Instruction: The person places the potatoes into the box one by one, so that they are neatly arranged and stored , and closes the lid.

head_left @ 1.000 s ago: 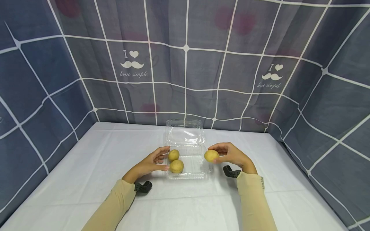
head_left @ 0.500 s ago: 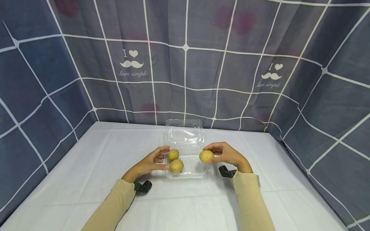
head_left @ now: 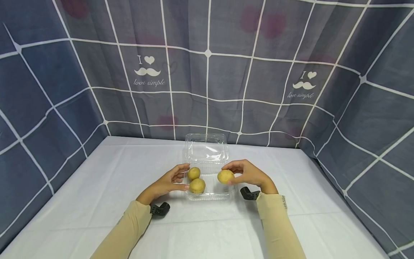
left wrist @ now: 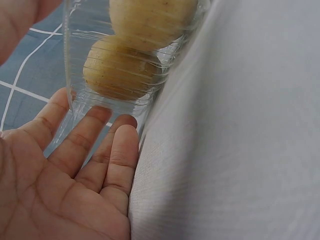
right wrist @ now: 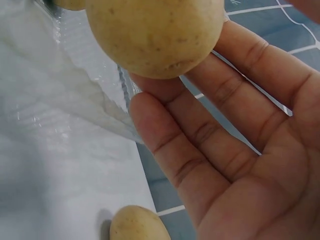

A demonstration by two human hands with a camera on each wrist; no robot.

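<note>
A clear plastic clamshell box (head_left: 211, 196) stands on the table with its lid (head_left: 207, 148) raised at the back. Two potatoes, a rear one (head_left: 194, 173) and a front one (head_left: 197, 186), lie along its left side. My left hand (head_left: 166, 183) rests against the box's left wall, fingers extended, as the left wrist view (left wrist: 95, 155) also shows. My right hand (head_left: 250, 175) holds another potato (head_left: 225, 176) between thumb and fingertips, over the right part of the box. In the right wrist view that potato (right wrist: 155, 35) hides some fingertips.
One more potato (right wrist: 139, 223) shows low in the right wrist view, on the white cloth; in the head view I cannot make it out. White cloth (head_left: 207, 230) covers the table. A grey checked curtain (head_left: 226, 79) hangs behind and at both sides.
My right hand has moved left with its potato, from beyond the box's right edge to above its inside. The left hand and the two potatoes in the box stay put.
</note>
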